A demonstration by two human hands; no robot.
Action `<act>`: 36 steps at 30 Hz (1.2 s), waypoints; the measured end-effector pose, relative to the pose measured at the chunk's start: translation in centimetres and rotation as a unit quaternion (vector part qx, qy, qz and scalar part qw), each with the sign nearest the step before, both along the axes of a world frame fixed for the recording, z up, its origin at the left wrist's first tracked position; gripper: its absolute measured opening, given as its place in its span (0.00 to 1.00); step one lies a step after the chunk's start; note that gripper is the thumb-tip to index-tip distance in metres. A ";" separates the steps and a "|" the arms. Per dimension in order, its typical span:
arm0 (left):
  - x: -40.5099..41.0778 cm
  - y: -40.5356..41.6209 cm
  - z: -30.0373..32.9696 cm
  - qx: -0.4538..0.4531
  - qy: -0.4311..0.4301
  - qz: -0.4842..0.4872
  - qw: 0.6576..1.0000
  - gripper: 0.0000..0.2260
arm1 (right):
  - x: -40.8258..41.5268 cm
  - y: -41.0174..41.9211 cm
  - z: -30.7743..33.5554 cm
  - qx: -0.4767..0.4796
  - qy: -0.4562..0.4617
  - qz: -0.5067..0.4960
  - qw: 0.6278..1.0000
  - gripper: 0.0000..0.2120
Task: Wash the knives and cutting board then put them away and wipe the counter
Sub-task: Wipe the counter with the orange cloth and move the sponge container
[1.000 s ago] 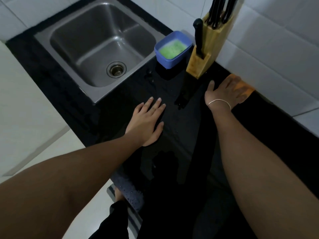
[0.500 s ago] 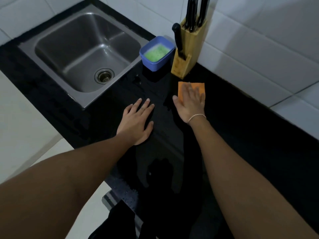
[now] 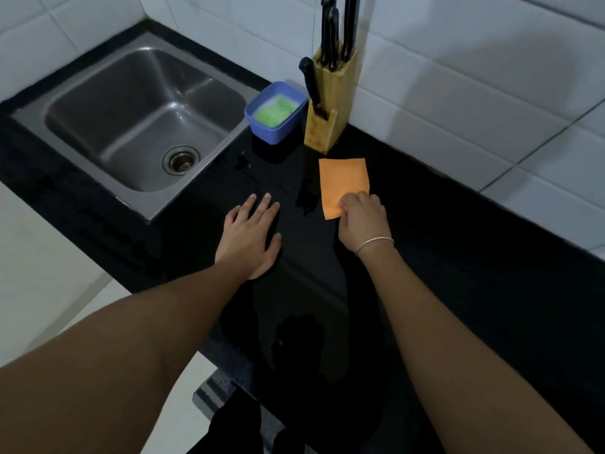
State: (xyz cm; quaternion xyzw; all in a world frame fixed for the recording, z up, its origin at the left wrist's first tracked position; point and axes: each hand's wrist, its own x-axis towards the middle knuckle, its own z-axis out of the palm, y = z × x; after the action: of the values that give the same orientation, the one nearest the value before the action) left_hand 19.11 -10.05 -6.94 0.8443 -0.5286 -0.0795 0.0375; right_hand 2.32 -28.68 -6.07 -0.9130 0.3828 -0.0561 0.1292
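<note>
The right hand point(image 3: 363, 221) has slid back off the orange cloth point(image 3: 343, 185) and now pinches its near corner on the black counter point(image 3: 458, 257) — wiping nearly done — while the left hand point(image 3: 252, 237) stays flat, fingers spread.

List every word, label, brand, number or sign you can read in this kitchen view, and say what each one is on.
None: no readable text shows anywhere in the head view.
Knife block: plain wood, no brand visible.
Blue container: no label on the side that shows.
Orange cloth: plain, no print.
Sink: no stamp or marking visible.
Wall tiles and counter: unmarked.
</note>
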 end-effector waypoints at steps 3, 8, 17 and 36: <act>0.0 0.1 0.0 0.000 -0.001 -0.001 1.000 0.29 | 0.5 -0.5 0.1 0.034 -0.005 -0.003 0.999 0.10; 0.2 0.1 -0.1 0.003 0.000 -0.003 1.000 0.30 | 3.0 0.8 0.6 0.123 -0.045 0.006 0.991 0.10; 0.1 0.2 -0.5 0.012 -0.012 -0.017 1.000 0.30 | 9.3 -5.3 4.7 0.206 -0.198 -0.189 0.940 0.37; 0.1 -0.3 -0.2 0.005 -0.006 -0.017 1.000 0.30 | 14.0 -7.0 8.8 0.139 -0.424 -0.302 0.842 0.44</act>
State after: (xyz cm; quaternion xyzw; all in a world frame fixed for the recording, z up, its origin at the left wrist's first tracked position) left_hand 19.16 -10.36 -7.12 0.8360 -0.5424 -0.0779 0.0284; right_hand 16.30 -35.63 2.75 -0.6114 0.5512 -0.4206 0.3814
